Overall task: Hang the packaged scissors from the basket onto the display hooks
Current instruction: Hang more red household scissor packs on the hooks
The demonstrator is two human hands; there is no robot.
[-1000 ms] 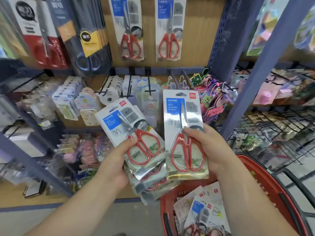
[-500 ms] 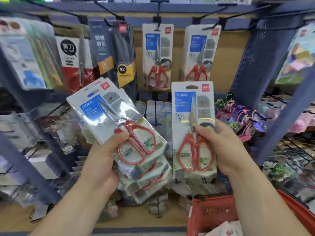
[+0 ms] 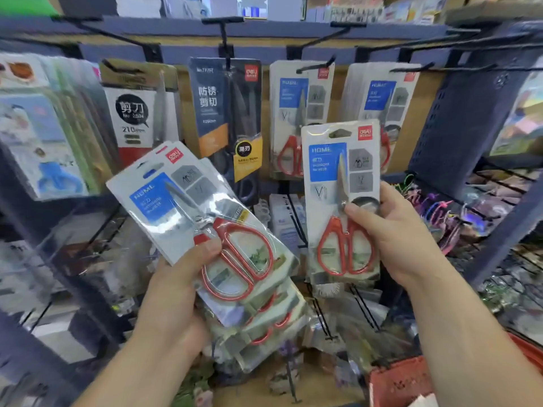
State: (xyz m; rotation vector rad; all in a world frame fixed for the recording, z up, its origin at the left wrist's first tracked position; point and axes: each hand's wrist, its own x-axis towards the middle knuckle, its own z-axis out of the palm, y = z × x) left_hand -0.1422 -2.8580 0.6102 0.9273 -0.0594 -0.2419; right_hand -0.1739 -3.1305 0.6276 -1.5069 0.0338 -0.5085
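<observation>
The right hand (image 3: 402, 230) is clamped on a single pack (image 3: 342, 201) of red-handled scissors, thumb pressed on the front near the pivot and the other fingers behind, holding it upright in front of the display. The left hand (image 3: 179, 283) grips a fanned stack (image 3: 211, 230) of the same packs, thumb on the top pack's front beside the red handles, the stack tilted with its hang-hole ends up and to the left. The single pack stands just below and in front of two hanging rows of matching packs (image 3: 296, 113), its top edge overlapping their lower halves, its hang hole still below the hooks (image 3: 316, 67) that carry them. Left of those rows hang dark-carded scissors (image 3: 226, 118) and a white-and-red card (image 3: 135, 118) marked 210mm. A corner of the red basket (image 3: 399, 383) shows at the lower right, under the right forearm. The surrounding shelves hold blurred small goods.
</observation>
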